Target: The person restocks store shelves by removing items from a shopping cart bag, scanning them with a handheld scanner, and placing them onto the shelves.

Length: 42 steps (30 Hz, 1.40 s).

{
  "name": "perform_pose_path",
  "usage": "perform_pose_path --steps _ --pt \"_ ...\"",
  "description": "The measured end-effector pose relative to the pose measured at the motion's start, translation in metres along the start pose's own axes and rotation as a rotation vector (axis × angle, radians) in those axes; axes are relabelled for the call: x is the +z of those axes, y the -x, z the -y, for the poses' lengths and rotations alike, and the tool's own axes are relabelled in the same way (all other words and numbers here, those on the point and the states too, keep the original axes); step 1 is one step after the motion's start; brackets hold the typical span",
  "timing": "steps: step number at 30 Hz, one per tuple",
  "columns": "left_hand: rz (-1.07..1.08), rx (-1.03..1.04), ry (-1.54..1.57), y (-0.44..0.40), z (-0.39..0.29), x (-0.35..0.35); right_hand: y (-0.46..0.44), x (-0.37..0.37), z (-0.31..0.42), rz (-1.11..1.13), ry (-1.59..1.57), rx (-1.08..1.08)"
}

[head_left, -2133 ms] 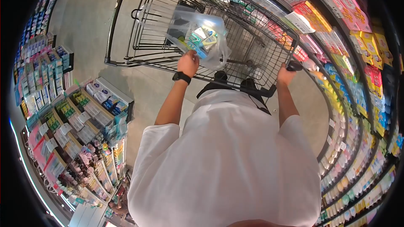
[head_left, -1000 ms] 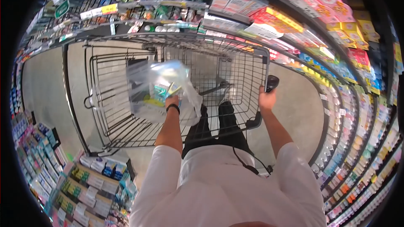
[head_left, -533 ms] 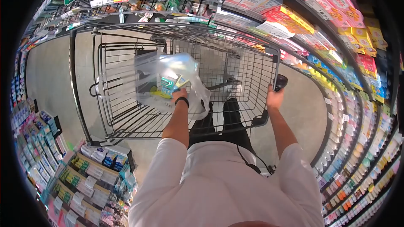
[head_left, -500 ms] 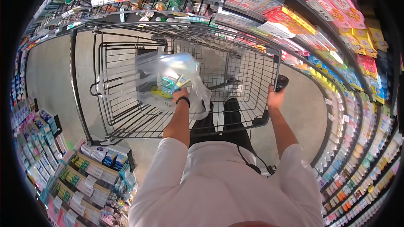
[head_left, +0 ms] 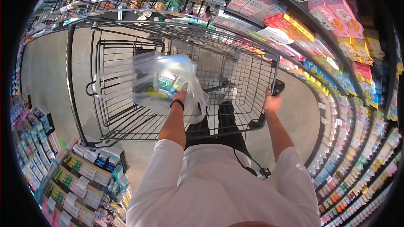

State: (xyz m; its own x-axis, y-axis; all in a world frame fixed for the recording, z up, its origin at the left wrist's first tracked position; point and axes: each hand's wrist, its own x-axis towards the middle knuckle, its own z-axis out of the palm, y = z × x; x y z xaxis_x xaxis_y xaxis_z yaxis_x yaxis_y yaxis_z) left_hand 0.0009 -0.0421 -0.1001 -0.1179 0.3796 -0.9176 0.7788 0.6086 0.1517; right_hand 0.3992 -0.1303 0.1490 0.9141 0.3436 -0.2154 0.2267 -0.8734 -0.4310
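A wire shopping cart [head_left: 248,101] stands across in front of me. In its basket lies a clear plastic bag [head_left: 145,71] holding a green-and-white package [head_left: 164,83], a yellow-and-blue package [head_left: 179,85] and a pale blue pack [head_left: 174,62]. My left hand [head_left: 180,96], with a black band at the wrist, is at the bag's near side against the lower end of the yellow-and-blue package. Its fingers look curled, but what they grip is partly hidden. At the cart's right end, my right hand [head_left: 271,101] is closed around the handle, beside its rounded black end [head_left: 277,87].
Shelves of boxed goods [head_left: 294,27] curve close along the back and right. Pegs with hanging packs [head_left: 164,2] line the far side. A low display rack [head_left: 80,176] stands at the lower left. Grey floor [head_left: 46,75] shows left of the cart.
The view has shifted slightly, so cart and hands appear a little further left. My left hand sits slightly lower against the packages, which show more fully. The right hand keeps its hold.
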Motion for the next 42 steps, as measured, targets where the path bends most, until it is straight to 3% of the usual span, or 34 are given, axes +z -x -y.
perform_pose_path --steps 2,5,7,10,14,17,19,20,21,22,23,28,31,35,40,42 --pt "0.044 0.058 0.05 0.003 -0.002 -0.002 0.0 -0.001 0.0 -0.002 0.016 0.003" --pt "0.049 0.169 -0.195 -0.006 0.002 0.0 0.001 -0.002 0.001 0.006 0.023 0.003" --pt "-0.028 -0.048 0.162 -0.005 0.003 0.005 0.0 -0.003 0.002 0.007 0.004 -0.003" --pt "-0.231 0.021 -0.059 -0.014 0.002 0.007 0.0 -0.002 0.003 0.015 -0.012 0.018" --pt "-0.286 -0.008 0.151 -0.012 0.002 -0.015 -0.002 0.002 -0.003 0.009 -0.044 -0.003" --pt "-0.278 0.004 0.201 0.041 -0.017 -0.053 -0.006 0.004 -0.003 0.023 -0.086 -0.032" --pt "-0.099 -0.018 0.339 0.125 -0.053 -0.087 -0.009 0.008 -0.007 0.047 -0.114 -0.03" --pt "-0.119 -0.014 0.349 0.132 -0.052 -0.092 -0.01 0.007 -0.005 0.055 -0.131 -0.043" --pt "-0.13 0.093 0.301 0.137 -0.047 -0.094 -0.009 0.007 -0.003 0.061 -0.114 -0.033" --pt "-0.139 0.197 0.246 0.142 -0.041 -0.094 -0.008 0.005 -0.002 0.066 -0.096 -0.019" --pt "-0.233 0.151 0.47 0.149 -0.038 -0.087 -0.007 0.005 -0.002 0.071 -0.111 -0.021" --pt "-0.197 0.134 0.475 0.227 -0.041 -0.099 -0.006 0.002 -0.002 0.111 -0.095 0.015" --pt "-0.348 0.243 0.563 0.259 -0.035 -0.098 -0.009 0.004 -0.008 0.163 -0.101 0.02" --pt "-0.358 0.31 0.613 0.3 -0.028 -0.092 -0.015 0.005 -0.017 0.229 -0.142 -0.026" --pt "-0.299 0.633 0.719 0.362 -0.055 -0.08 -0.014 -0.01 -0.036 0.293 -0.207 -0.077" --pt "-0.293 0.645 0.713 0.385 -0.071 -0.074 -0.015 -0.017 -0.047 0.304 -0.418 -0.096"
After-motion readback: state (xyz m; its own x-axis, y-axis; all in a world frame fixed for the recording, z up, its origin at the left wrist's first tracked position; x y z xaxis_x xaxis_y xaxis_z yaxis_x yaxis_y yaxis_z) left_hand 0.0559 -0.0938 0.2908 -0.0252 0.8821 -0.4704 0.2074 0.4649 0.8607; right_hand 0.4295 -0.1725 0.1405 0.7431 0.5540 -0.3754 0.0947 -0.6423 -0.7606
